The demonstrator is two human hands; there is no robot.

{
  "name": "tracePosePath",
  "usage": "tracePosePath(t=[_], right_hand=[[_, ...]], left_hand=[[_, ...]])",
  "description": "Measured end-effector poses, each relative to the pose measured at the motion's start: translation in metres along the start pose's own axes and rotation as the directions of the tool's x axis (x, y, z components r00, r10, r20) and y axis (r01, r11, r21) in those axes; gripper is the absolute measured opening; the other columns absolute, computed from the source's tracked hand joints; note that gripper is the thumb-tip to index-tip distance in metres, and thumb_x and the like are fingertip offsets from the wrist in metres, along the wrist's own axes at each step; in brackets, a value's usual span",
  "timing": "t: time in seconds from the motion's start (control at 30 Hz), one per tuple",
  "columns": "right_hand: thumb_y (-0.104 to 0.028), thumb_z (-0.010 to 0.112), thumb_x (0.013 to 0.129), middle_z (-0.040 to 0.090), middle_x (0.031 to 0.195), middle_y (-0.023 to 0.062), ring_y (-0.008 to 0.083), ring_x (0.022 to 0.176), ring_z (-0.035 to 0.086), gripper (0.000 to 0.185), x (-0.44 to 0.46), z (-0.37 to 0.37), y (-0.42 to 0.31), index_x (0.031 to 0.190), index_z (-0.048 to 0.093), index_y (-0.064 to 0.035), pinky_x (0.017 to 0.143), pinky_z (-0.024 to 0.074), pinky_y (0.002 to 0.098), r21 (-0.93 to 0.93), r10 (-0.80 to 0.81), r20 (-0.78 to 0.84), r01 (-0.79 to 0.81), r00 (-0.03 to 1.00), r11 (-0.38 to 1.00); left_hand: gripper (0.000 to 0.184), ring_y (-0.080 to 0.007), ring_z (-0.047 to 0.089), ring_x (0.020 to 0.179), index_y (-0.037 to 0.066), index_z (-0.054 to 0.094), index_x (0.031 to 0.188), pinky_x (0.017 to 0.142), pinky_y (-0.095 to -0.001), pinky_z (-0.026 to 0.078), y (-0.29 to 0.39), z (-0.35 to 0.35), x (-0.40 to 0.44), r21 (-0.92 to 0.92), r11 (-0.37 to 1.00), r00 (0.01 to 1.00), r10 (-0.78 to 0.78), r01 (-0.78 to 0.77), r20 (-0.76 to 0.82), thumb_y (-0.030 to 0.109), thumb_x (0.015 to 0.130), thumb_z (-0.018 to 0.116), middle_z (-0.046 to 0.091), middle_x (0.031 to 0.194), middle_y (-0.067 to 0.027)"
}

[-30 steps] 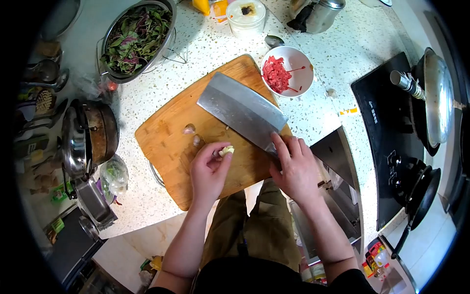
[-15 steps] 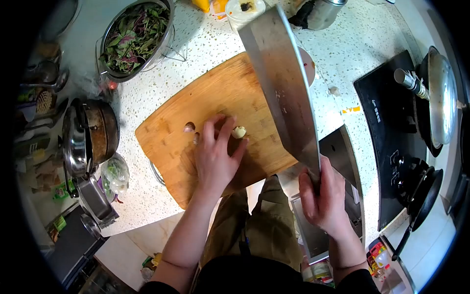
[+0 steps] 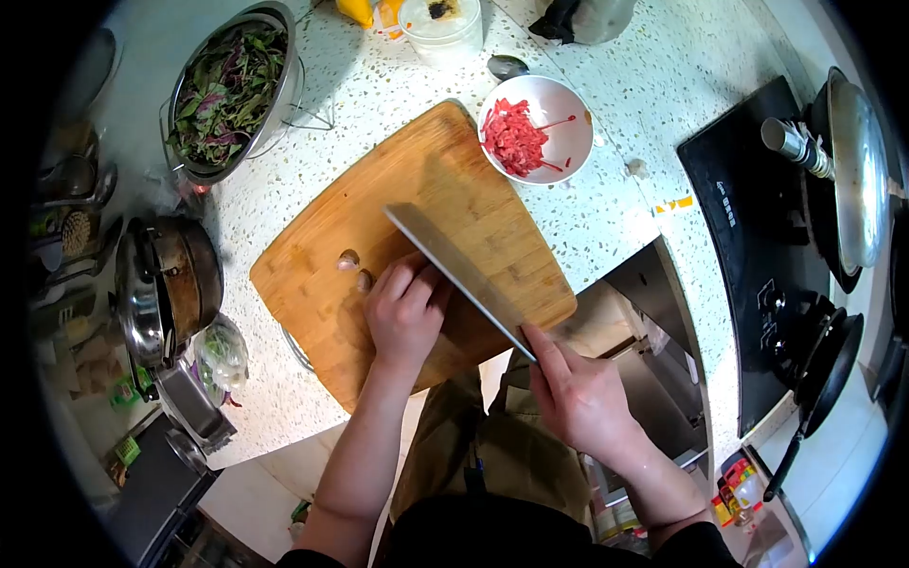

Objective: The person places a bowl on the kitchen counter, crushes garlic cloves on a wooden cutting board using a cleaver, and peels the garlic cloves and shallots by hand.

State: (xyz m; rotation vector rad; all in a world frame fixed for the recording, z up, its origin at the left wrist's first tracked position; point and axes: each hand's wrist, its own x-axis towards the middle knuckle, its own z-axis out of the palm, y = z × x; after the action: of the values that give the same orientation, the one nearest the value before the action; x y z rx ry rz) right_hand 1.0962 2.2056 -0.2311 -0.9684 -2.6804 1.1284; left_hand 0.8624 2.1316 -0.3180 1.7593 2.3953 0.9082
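Observation:
My right hand [image 3: 579,398] is wrapped around the handle of a wide-bladed cleaver [image 3: 459,275]. Its blade stands on edge above the wooden cutting board [image 3: 331,204], slanting to the far left. Close against the near side of the blade, my left hand [image 3: 407,317] is closed with curled fingers. The peeled garlic clove at its fingertips is hidden by the hand and blade. Left of that hand lie two small unpeeled garlic cloves, one farther off [image 3: 348,259] and one by the knuckles [image 3: 365,279].
A white bowl [image 3: 579,142] of shredded red meat sits at the board's far right corner, near a dark spoon [image 3: 507,67]. Leafy greens fill a metal colander [image 3: 284,95]. Pots [image 3: 194,275] stand left; a black stove [image 3: 720,189] is right. An open drawer [image 3: 653,379] lies below the counter.
The cleaver has come down and left from its raised, broadside position to the board beside my left hand. My left fingers have curled in, and the meat bowl is now uncovered.

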Motion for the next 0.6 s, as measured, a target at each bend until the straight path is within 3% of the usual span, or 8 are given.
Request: tracePosePath(t=[0.17, 0.6], right_hand=[[-0.013, 0.074, 0.086, 0.06, 0.078, 0.0056, 0.0196, 0.059, 0.064, 0.058, 0.002, -0.002, 0.001, 0.14, 0.06, 0.0041, 0.049, 0.0501, 0.0353, -0.091, -0.054, 0.037, 0.057, 0.998, 0.994], [-0.014, 0.071, 0.089, 0.062, 0.077, 0.0065, 0.0199, 0.056, 0.064, 0.054, 0.004, -0.016, -0.001, 0.139, 0.061, 0.006, 0.048, 0.0509, 0.035, -0.155, -0.053, 0.123, 0.072, 0.991, 0.985]], left_hand=[[0.029, -0.0355, 0.073, 0.094, 0.003, 0.078, 0.101, 0.08, -0.0432, 0.06, -0.005, 0.0, -0.002, 0.062, 0.998, 0.999, 0.024, -0.026, 0.031, 0.002, 0.072, 0.082, 0.073, 0.106, -0.0131], [0.029, -0.0358, 0.072, 0.093, 0.003, 0.078, 0.1, 0.079, -0.044, 0.06, -0.002, -0.002, 0.003, 0.046, 0.998, 0.999, 0.028, -0.029, 0.027, 0.0, 0.071, 0.08, 0.074, 0.101, -0.0126]])
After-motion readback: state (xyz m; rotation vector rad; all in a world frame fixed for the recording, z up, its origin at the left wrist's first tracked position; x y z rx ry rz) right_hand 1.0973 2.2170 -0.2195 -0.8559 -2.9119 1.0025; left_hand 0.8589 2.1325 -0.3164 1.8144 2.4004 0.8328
